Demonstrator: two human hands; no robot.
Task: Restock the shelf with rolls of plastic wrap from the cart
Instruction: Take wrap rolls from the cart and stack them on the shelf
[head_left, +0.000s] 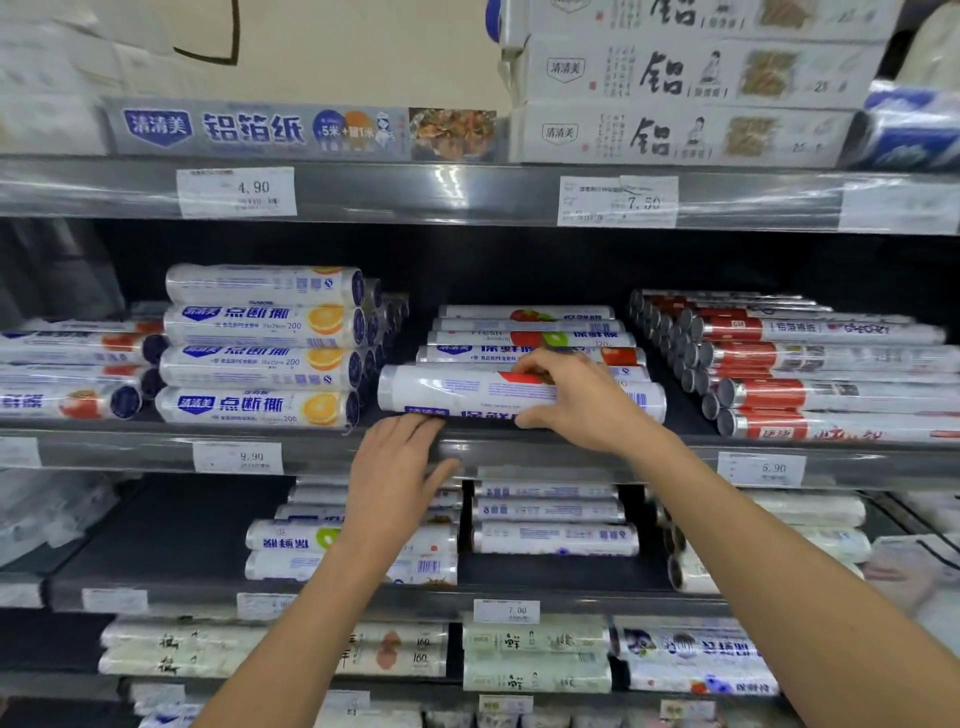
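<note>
The right hand (576, 400) grips 1 roll (441, 389) lying at the shelf (571, 448) front. The left hand (397, 467), fingers straight, rests on the shelf edge. 4 back rolls (524, 340) lie behind it, and 4 orange-label rolls (260, 358) are stacked to the left.

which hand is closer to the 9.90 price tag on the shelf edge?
Left. The left hand rests on the shelf edge just right of the 9.90 price tag. The right hand is farther right and higher, holding the front roll of plastic wrap.

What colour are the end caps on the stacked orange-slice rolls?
Dark blue end caps on the orange-slice rolls, seen in the head view.
</note>
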